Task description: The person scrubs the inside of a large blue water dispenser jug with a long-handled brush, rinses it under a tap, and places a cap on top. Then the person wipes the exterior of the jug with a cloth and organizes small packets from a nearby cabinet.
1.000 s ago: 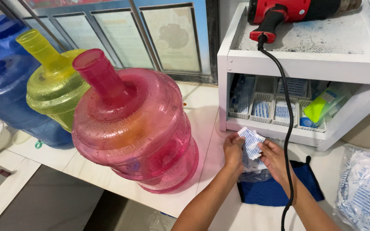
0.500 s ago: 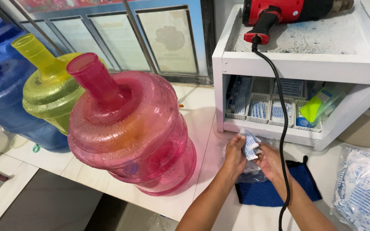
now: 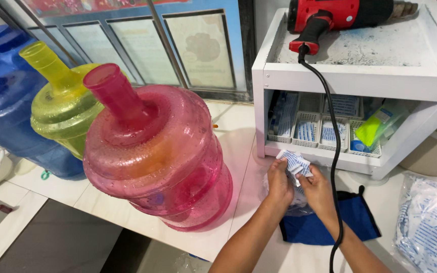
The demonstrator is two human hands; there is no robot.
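Low at five o'clock, the left hand (image 3: 279,183) and right hand (image 3: 315,189) meet, both pinched shut on one small white sachet with blue print (image 3: 294,163), crumpled, raised just off the counter (image 3: 238,131). Under them lies one blue cloth (image 3: 324,230). One black cord (image 3: 334,151) crosses the right wrist. Three big bottles crowd nine o'clock: pink (image 3: 158,156), yellow (image 3: 64,103), blue (image 3: 3,101). Free counter runs toward twelve, beside the white shelf (image 3: 360,78).
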